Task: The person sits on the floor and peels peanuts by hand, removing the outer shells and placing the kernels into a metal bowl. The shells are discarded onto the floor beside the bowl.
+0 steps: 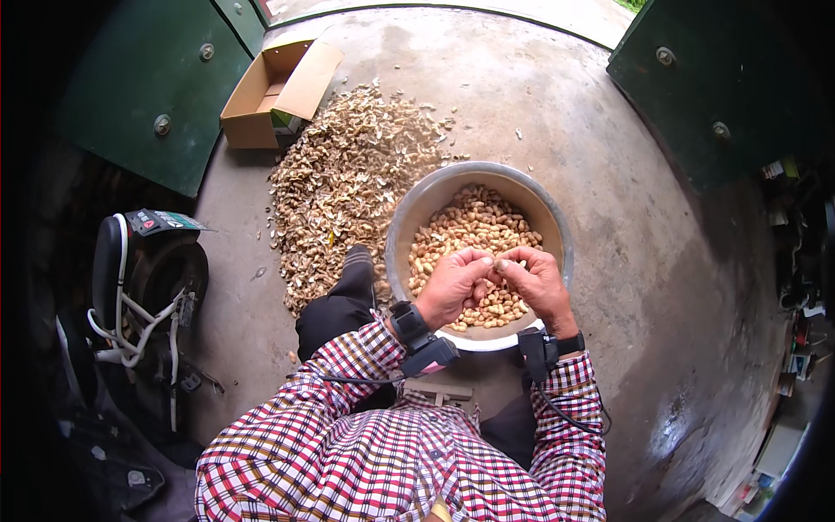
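Observation:
A round metal basin [454, 184] holds a heap of unshelled peanuts [478, 219]. Over its near half, my left hand [452, 285] and my right hand [543, 283] meet with thumbs and fingers pinched together. Between the fingertips is a small brownish peanut [497, 264], mostly covered by them. The curled lower fingers of my left hand hide whatever may lie in its palm. Dark bands with small devices sit on both my wrists.
A wide pile of broken peanut shells [352, 165] lies left of the basin, beside my dark-clad foot [355, 271]. An open cardboard box [252, 96] stands behind it. A white-framed wheeled thing [130, 322] is at left; green doors [687, 87] flank the concrete floor [644, 287].

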The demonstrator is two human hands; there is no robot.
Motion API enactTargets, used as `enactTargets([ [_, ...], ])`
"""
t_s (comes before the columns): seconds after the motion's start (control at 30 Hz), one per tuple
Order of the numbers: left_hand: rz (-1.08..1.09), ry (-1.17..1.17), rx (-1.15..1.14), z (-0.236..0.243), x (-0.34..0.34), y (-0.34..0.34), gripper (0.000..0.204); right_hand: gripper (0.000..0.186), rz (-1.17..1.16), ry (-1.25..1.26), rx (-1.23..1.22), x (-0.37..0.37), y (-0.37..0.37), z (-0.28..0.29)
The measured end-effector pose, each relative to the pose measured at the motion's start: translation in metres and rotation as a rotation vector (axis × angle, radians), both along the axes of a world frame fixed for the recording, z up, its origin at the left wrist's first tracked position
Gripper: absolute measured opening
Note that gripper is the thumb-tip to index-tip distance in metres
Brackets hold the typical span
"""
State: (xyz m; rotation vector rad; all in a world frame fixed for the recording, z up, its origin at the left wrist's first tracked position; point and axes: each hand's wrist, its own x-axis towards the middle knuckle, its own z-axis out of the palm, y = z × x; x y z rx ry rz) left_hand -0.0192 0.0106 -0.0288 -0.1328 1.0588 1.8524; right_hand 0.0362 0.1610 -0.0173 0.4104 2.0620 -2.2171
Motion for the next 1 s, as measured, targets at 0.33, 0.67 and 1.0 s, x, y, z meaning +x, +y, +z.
enactTargets([
  [0.33,0.093,-0.002,0.134,-0.001,0.0,-0.003,0.009,0.011,-0.027,-0.084,-0.267,0.0,-0.002,0.002],
  [0.67,0.105,-0.002,0.162,0.0,-0.001,-0.002,0.01,0.01,-0.074,-0.043,-0.308,-0.001,-0.005,-0.002],
  [1.0,0.08,-0.061,0.154,0.002,-0.001,-0.002,0.011,0.01,-0.07,-0.042,-0.352,0.001,-0.001,-0.005],
])
